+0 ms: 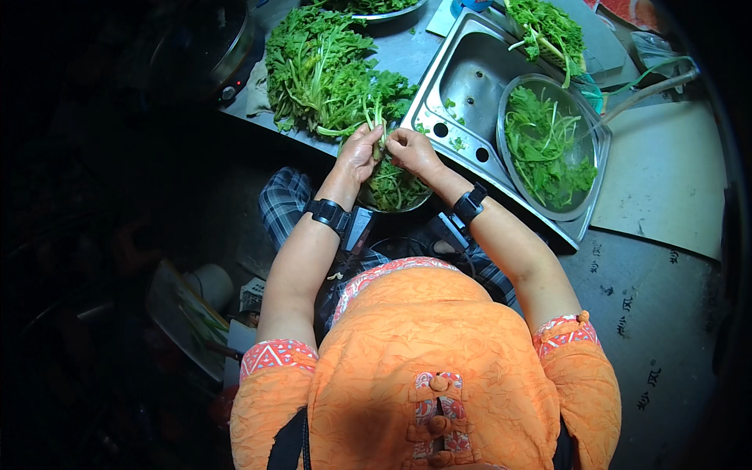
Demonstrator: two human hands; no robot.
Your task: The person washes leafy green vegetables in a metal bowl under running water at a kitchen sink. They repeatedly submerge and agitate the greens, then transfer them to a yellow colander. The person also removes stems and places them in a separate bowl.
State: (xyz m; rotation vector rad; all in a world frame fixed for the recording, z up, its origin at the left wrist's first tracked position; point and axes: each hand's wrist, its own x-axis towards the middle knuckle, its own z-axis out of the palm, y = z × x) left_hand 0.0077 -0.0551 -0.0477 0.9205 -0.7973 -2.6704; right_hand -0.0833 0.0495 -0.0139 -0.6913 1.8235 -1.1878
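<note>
My left hand [359, 151] is closed round the stems of a bunch of leafy greens [373, 111], thumb on top. Close on its right, my right hand [411, 151] has thumb and fingertips pinched together beside the stems; whether they grip a piece cannot be told. Below both hands, a round bowl [405, 208] holds loose green trimmings [395, 185]. A large heap of leafy greens [314, 70] lies on the counter just beyond my left hand.
Right of my hands is a steel sink [432, 106]; a metal basin [503, 141] in it holds greens in water. A hose [652, 91] reaches over it. More greens [546, 29] lie in a basket behind. A round electric cooker [232, 64] stands at the far left.
</note>
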